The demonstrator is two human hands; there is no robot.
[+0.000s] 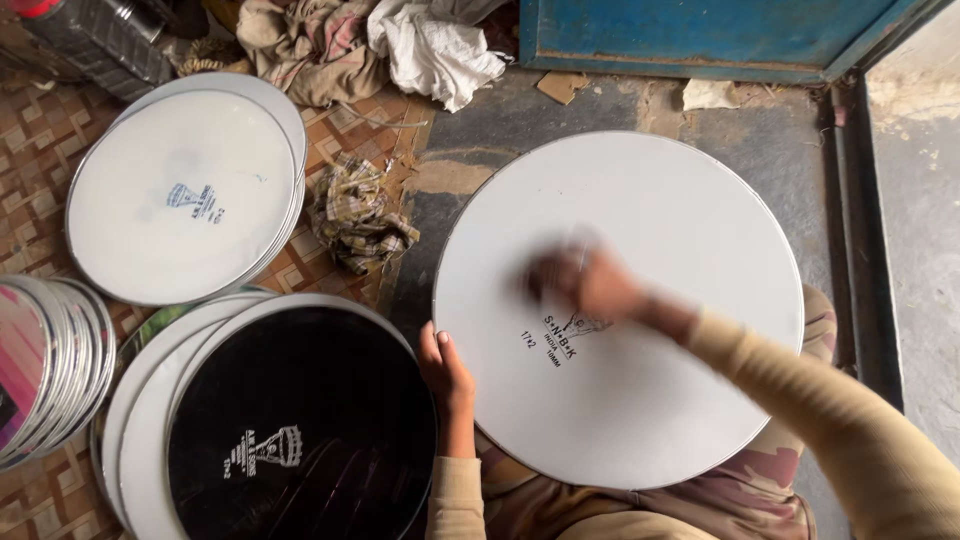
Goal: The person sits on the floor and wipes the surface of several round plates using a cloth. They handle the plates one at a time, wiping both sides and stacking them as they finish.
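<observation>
White disc: largest thing, centre-right, lying flat across the person's lap.
Black disc: at 8 o'clock, topping a stack of white ones.
Second white stack: at 10 o'clock, well apart.
Cloths: crumpled at 11 o'clock; nothing blocks the work.
Right hand: blurred mid-disc; fingers curled, whether they hold something I cannot tell.
Left hand: fingers wrapped on the rim at 9 o'clock.
Doing it well: a steady rim grip, even strokes.

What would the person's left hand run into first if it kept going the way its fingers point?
The left hand grips the near-left rim of the white round disc, fingers pointing up-picture. Straight on, it would probably meet the crumpled checked cloth on the floor first, though depth is hard to judge.
</observation>
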